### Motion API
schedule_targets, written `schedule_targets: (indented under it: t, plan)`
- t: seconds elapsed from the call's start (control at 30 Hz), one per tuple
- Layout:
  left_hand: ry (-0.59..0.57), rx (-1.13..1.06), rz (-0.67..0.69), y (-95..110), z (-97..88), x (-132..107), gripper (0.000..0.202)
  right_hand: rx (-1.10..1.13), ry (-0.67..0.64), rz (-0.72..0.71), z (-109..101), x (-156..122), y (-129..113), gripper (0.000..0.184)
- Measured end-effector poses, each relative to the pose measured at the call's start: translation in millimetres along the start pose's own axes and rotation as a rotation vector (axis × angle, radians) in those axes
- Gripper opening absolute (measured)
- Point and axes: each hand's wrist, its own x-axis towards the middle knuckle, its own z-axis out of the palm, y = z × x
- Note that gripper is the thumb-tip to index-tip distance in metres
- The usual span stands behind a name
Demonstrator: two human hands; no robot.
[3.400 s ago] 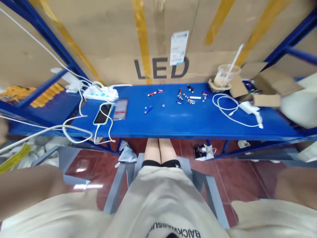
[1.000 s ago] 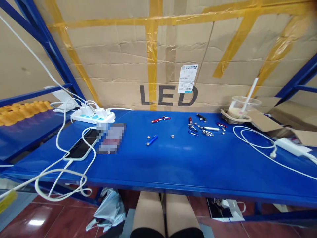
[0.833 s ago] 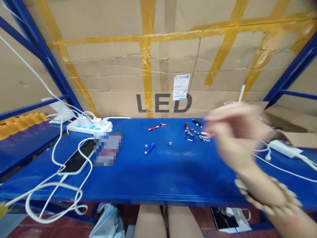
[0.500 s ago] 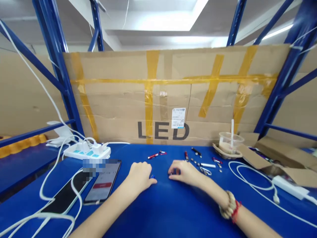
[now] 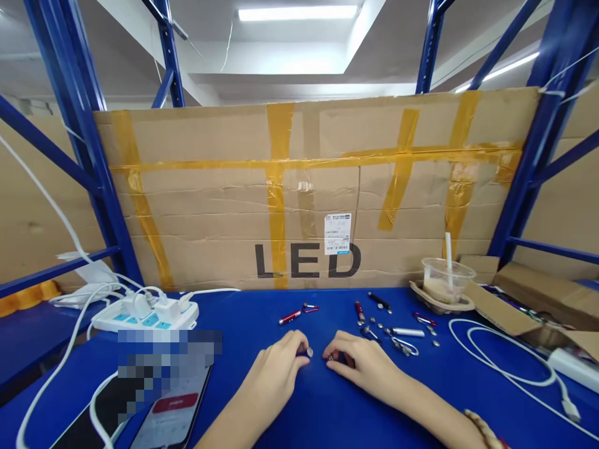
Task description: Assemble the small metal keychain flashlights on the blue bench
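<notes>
Over the blue tabletop, my left hand (image 5: 279, 368) is closed in a pinch on a small silver button cell (image 5: 309, 352) at its fingertips. Just to the right, my right hand (image 5: 358, 360) curls its thumb and fingers together around something small and dark, too hidden to name. The hands are a short gap apart. Beyond them lie a red penlight (image 5: 289, 317) and a red carabiner clip (image 5: 310, 308). Past my right hand are a silver tube (image 5: 408, 332), a silver carabiner clip (image 5: 405, 347), another red tube (image 5: 359, 311), a black tube (image 5: 379, 300) and several small round metal pieces.
At left are a power strip (image 5: 145, 318) with plugs and cables, and a phone (image 5: 175, 405). A plastic cup with a straw (image 5: 448, 279) stands in a carton holder at right, near a white cable (image 5: 508, 368) and an open cardboard box (image 5: 538, 299). A cardboard panel (image 5: 210, 212) closes the back.
My left hand has turned and moved right, bringing the silver button cell into sight; the blue thing by its thumb no longer shows. My right hand stays pinched. The view has shifted.
</notes>
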Motion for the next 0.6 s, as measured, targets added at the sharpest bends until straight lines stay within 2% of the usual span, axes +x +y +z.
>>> schedule_targets:
  t: [0.1, 0.23, 0.4, 0.5, 0.6]
  plan:
    - [0.037, -0.019, 0.044, 0.3, -1.2, -0.5, 0.016, -0.008, -0.009, 0.002, 1.1, 0.3, 1.2, 0.018]
    - [0.150, 0.011, 0.112, -3.3, -0.7, -0.3, 0.018, -0.036, 0.018, -0.009, 3.8, -0.9, 1.1, 0.020]
    - [0.252, -0.093, 0.043, -7.3, 1.4, 0.9, 0.014, -0.035, 0.066, 0.046, 7.6, 2.7, 5.6, 0.015]
    - [0.249, -0.202, 0.041, -6.7, 9.1, -0.8, 0.019, 0.073, 0.137, 0.060, 10.4, 6.0, 9.5, 0.013]
    - [0.166, -0.248, 0.089, -2.0, 20.4, -4.7, 0.022, 0.263, 0.256, 0.056, 11.3, 6.6, 9.2, 0.013]
